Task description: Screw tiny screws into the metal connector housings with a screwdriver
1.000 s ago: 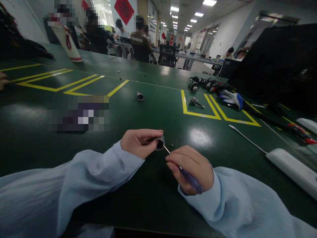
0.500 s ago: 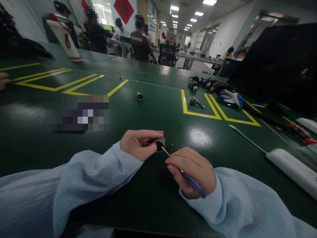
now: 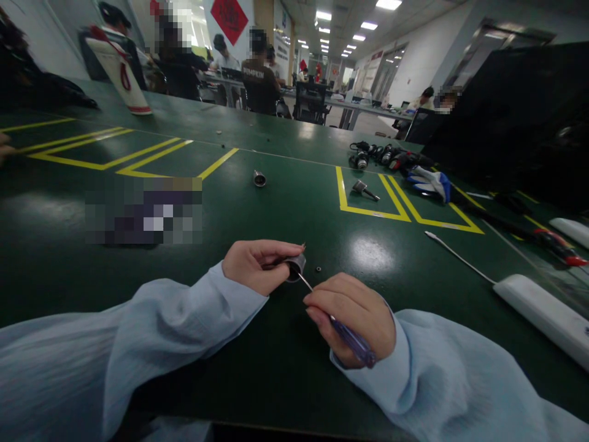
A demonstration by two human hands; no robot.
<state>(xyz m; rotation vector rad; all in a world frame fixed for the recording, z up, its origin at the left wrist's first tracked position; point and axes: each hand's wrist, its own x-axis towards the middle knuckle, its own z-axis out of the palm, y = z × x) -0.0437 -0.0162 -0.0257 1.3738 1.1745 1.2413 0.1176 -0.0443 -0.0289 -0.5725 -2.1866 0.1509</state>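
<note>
You hold a screwdriver [image 3: 353, 344] to a metal cup [image 3: 299, 264]
Your left hand [image 3: 252, 267] pinches the metal cup at twelve o'clock, your right hand [image 3: 358, 313] wraps round the screwdriver, and a small ring [image 3: 318, 269] lies on the surface [image 3: 257, 362] at the metal cup's three o'clock

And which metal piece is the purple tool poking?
The metal cup in the left hand: the purple tool reaches its mouth. The other cup and the stemmed piece lie untouched on the table.
</note>
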